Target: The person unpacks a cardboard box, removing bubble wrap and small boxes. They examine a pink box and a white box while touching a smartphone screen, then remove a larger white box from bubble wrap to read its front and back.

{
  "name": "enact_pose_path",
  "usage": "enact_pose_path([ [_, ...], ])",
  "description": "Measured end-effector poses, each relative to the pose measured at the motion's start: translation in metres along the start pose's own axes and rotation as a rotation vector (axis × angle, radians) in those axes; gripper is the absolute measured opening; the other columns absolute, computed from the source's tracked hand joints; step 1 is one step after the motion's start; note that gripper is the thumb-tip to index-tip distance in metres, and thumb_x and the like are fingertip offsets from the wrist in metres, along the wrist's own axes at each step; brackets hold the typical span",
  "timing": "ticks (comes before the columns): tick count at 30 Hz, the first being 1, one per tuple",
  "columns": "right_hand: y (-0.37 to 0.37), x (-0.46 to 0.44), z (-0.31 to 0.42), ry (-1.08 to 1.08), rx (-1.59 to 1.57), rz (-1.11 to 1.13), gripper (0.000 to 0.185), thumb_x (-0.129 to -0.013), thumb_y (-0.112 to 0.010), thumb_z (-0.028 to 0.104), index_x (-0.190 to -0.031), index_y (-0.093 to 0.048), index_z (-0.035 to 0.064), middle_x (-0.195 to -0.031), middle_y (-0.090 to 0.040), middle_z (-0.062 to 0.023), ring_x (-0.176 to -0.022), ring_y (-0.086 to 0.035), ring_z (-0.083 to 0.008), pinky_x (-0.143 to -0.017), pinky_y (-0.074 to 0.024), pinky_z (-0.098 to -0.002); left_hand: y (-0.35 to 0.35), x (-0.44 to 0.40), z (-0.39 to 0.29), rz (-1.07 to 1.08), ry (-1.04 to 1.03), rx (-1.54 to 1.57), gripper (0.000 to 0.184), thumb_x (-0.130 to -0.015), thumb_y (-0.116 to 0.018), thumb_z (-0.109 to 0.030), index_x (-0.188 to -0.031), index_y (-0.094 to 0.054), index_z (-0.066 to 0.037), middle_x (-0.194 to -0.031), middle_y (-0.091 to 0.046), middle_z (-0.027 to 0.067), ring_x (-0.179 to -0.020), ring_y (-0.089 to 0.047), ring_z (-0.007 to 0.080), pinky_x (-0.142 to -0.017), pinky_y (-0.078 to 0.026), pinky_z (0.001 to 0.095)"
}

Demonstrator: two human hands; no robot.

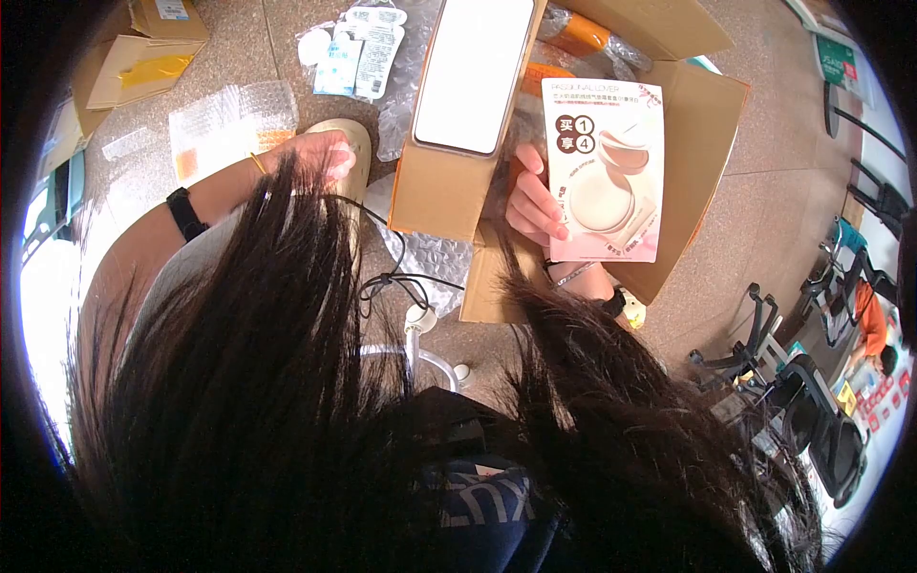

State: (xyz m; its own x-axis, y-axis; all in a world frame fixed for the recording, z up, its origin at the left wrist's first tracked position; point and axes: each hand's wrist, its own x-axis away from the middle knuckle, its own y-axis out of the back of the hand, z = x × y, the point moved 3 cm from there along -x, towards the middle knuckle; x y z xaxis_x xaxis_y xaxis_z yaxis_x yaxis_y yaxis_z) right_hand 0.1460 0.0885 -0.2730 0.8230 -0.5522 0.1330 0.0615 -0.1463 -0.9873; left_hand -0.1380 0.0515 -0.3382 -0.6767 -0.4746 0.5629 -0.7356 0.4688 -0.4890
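Note:
My right hand [537,199] grips a pale pink printed cosmetics card [604,172] by its left edge, fingers across its front. The card shows a round compact and stands face-up over an opened cardboard box [702,124]. Beside it, a phone [474,76] with a blank white screen rests on the box's left side. My left hand [320,156] is at the left, its fingers curled closed in front of a beige shoe [355,143]. Strands of hair cover part of that hand, and whatever it may hold is hidden.
Bubble wrap [215,124] and white-blue packets [358,57] lie on the floor. An orange wrapped item [578,33] is inside the box. A black cable [387,279] loops below it. Another carton [143,62] stands upper left. Office chairs [826,430] and a person in orange [869,325] are at the right.

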Motion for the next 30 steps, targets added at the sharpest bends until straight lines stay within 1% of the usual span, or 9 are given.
enact_pose_path([
  [5, 0.003, -0.001, -0.001, -0.007, -0.031, 0.032, 0.049, -0.078, -0.042, 0.049, -0.089, -0.038, 0.0013, -0.049, -0.04, -0.0036, -0.032, -0.037, -0.012, -0.032, -0.0246, -0.0224, 0.0, 0.001, 0.001, -0.044, 0.004, 0.05, 0.013, -0.091, -0.035, -0.018, -0.083, -0.038, -0.009, -0.068, -0.037, -0.0035, -0.056, -0.035, 0.0034, -0.045, -0.028, 0.0155],
  [11, 0.002, 0.0, 0.0, -0.009, -0.026, 0.043, 0.048, -0.077, -0.043, 0.048, -0.09, -0.037, 0.0015, -0.05, -0.04, -0.0037, -0.032, -0.037, -0.012, -0.033, -0.0248, -0.0224, -0.001, 0.003, -0.004, 0.005, 0.086, -0.024, 0.01, -0.091, -0.036, -0.016, -0.086, -0.039, -0.008, -0.069, -0.037, -0.003, -0.059, -0.035, 0.0045, -0.048, -0.031, 0.0172],
  [13, 0.002, 0.0, 0.001, -0.009, -0.014, 0.03, 0.048, -0.077, -0.043, 0.048, -0.09, -0.037, 0.0015, -0.05, -0.04, -0.0037, -0.032, -0.037, -0.0119, -0.033, -0.0247, -0.0224, 0.005, -0.001, 0.011, -0.012, 0.024, 0.086, 0.009, -0.09, -0.037, -0.015, -0.085, -0.04, -0.008, -0.069, -0.037, -0.0026, -0.06, -0.036, 0.0052, -0.051, -0.031, 0.018],
  [17, -0.001, 0.0, 0.001, -0.02, 0.006, 0.016, 0.049, -0.077, -0.044, 0.048, -0.091, -0.038, 0.0016, -0.05, -0.04, -0.0035, -0.032, -0.037, -0.0118, -0.034, -0.0248, -0.0226, 0.008, -0.003, 0.016, 0.008, 0.003, 0.057, 0.008, -0.09, -0.037, -0.014, -0.085, -0.04, -0.008, -0.068, -0.037, -0.0022, -0.061, -0.036, 0.0056, -0.053, -0.032, 0.0187],
  [20, 0.001, 0.0, 0.0, -0.014, 0.003, 0.014, 0.049, -0.077, -0.044, 0.048, -0.092, -0.038, 0.0015, -0.05, -0.04, -0.0033, -0.032, -0.037, -0.0117, -0.034, -0.0248, -0.0227, 0.0, -0.002, 0.008, -0.018, -0.029, 0.064, 0.008, -0.09, -0.037, -0.013, -0.084, -0.039, -0.008, -0.068, -0.037, -0.0022, -0.06, -0.035, 0.0057, -0.053, -0.031, 0.0187],
  [22, 0.003, 0.001, 0.001, -0.011, -0.004, 0.018, 0.05, -0.077, -0.044, 0.049, -0.092, -0.038, 0.0014, -0.05, -0.04, -0.0032, -0.032, -0.037, -0.0118, -0.034, -0.0248, -0.0227, -0.01, 0.004, -0.01, -0.193, 0.12, -0.003, 0.01, -0.09, -0.038, -0.013, -0.081, -0.039, -0.008, -0.068, -0.037, -0.0021, -0.058, -0.034, 0.0061, -0.051, -0.031, 0.0188],
  [23, 0.003, 0.001, 0.001, -0.01, -0.001, 0.019, 0.05, -0.077, -0.043, 0.049, -0.093, -0.038, 0.0011, -0.051, -0.04, -0.0032, -0.032, -0.037, -0.0119, -0.034, -0.0248, -0.0228, -0.011, 0.004, -0.01, -0.191, 0.119, -0.004, 0.01, -0.09, -0.038, -0.013, -0.081, -0.039, -0.008, -0.068, -0.037, -0.0021, -0.058, -0.034, 0.0061, -0.051, -0.031, 0.0188],
  [25, 0.004, 0.002, 0.001, -0.009, 0.003, 0.02, 0.051, -0.077, -0.043, 0.049, -0.093, -0.039, 0.0008, -0.051, -0.04, -0.0032, -0.033, -0.037, -0.012, -0.034, -0.0248, -0.0229, -0.013, 0.003, -0.012, -0.163, 0.074, -0.079, 0.012, -0.09, -0.038, -0.013, -0.079, -0.038, -0.008, -0.067, -0.037, -0.0019, -0.056, -0.033, 0.0064, -0.05, -0.03, 0.0189],
  [30, 0.002, 0.002, 0.003, -0.029, 0.0, 0.002, 0.052, -0.077, -0.042, 0.049, -0.094, -0.039, 0.0, -0.052, -0.04, -0.0037, -0.034, -0.037, -0.012, -0.035, -0.0247, -0.0233, -0.001, -0.003, 0.005, -0.122, -0.045, -0.061, 0.013, -0.09, -0.038, -0.013, -0.078, -0.038, -0.007, -0.065, -0.036, -0.0017, -0.055, -0.034, 0.0067, -0.049, -0.03, 0.019],
])
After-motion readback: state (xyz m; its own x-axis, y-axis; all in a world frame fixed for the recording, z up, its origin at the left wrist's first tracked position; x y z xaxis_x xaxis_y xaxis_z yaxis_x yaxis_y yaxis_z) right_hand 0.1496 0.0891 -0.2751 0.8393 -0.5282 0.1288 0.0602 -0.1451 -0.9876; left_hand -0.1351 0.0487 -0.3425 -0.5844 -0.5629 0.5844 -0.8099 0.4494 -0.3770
